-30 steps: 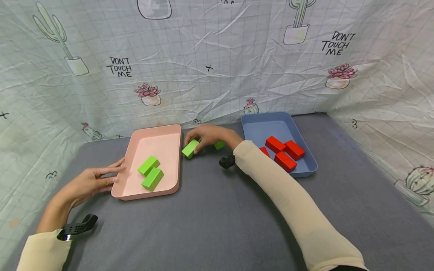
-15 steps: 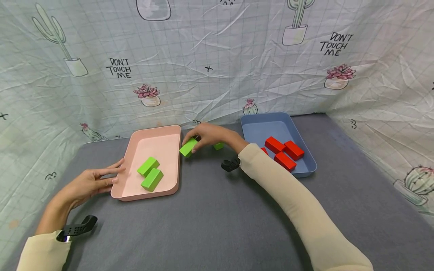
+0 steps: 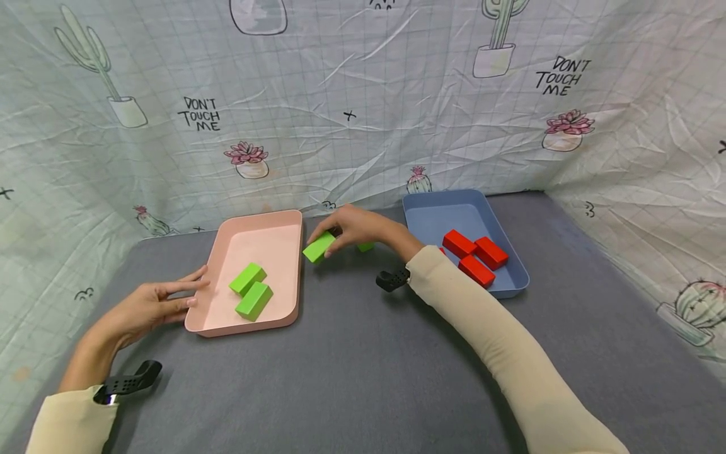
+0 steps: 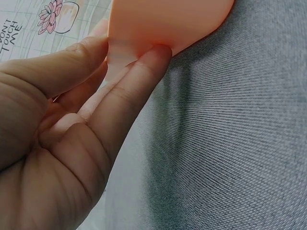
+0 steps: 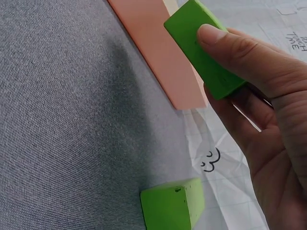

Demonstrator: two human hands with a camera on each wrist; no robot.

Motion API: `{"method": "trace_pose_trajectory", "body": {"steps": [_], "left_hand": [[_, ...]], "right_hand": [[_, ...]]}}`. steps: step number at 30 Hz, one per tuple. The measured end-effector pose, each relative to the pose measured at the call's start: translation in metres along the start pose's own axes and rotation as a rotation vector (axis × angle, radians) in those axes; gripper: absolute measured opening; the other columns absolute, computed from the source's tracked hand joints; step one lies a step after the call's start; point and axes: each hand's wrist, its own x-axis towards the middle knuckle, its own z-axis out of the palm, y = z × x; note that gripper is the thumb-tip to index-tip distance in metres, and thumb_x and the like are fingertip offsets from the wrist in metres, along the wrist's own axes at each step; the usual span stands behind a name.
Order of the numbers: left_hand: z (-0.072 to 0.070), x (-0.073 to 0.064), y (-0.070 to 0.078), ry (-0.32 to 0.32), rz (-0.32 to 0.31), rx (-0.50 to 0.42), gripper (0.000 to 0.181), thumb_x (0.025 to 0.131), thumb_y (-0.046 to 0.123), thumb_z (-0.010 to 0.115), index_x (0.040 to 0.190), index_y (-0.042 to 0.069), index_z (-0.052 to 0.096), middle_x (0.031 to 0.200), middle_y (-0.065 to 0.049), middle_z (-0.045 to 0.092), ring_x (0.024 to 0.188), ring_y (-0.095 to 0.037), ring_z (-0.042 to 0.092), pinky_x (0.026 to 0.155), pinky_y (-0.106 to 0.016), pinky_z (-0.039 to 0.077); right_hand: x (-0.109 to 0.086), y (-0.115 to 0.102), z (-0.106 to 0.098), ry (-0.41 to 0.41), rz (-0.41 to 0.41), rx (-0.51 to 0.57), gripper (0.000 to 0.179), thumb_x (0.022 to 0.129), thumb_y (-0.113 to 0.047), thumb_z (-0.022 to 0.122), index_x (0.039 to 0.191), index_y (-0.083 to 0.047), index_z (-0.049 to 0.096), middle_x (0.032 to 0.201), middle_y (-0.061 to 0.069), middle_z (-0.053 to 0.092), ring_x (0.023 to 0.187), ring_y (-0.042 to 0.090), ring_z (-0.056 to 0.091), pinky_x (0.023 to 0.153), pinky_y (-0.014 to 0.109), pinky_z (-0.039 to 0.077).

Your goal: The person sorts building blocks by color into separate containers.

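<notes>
My right hand (image 3: 363, 226) pinches a green block (image 3: 319, 246) between thumb and fingers, just right of the pink tray (image 3: 292, 318). The right wrist view shows that green block (image 5: 199, 52) raised and tilted, overlapping the tray's wall (image 5: 163, 62). Behind the right hand, partly hidden by it, a second green block (image 3: 365, 246) lies on the table. My left hand (image 3: 144, 309) grips the tray's left side; up close, a fingertip (image 4: 160, 52) presses the outer wall while the thumb reaches the rim. Two more green blocks (image 3: 254, 301) lie inside the tray.
At the back right stands a blue tray (image 3: 513, 291) with several red blocks (image 3: 476, 271) in it, partly covered by the right forearm. A printed cloth (image 3: 351, 151) hangs along the back and sides of the grey table (image 3: 340, 378).
The right hand shifts slightly left, then back to the right, with the green block still pinched. Its wrist and sleeve have swung a little right. The left hand and both trays stay put.
</notes>
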Motion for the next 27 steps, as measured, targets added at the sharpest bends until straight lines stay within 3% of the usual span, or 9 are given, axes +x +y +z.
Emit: {"method": "trace_pose_trajectory", "body": {"steps": [8, 27], "left_hand": [[0.0001, -0.0004, 0.0003, -0.011, -0.006, -0.018, 0.057, 0.104, 0.014, 0.06, 0.152, -0.006, 0.037, 0.168, 0.009, 0.014, 0.129, 0.016, 0.042, 0.094, -0.025, 0.055], [0.0016, -0.0023, 0.0025, -0.015, 0.01, -0.032, 0.056, 0.105, 0.011, 0.058, 0.151, -0.009, 0.036, 0.168, 0.009, 0.014, 0.129, 0.012, 0.045, 0.094, -0.026, 0.054]], "right_hand": [[0.0, -0.001, 0.0024, 0.008, -0.018, 0.027, 0.041, 0.088, -0.026, 0.082, 0.128, -0.018, 0.073, 0.117, -0.004, 0.073, 0.096, 0.009, 0.063, 0.092, 0.042, 0.054], [-0.0017, -0.0066, 0.0009, 0.032, -0.05, 0.061, 0.043, 0.089, -0.027, 0.081, 0.13, -0.016, 0.072, 0.117, -0.004, 0.074, 0.092, 0.008, 0.063, 0.087, 0.038, 0.055]]}}
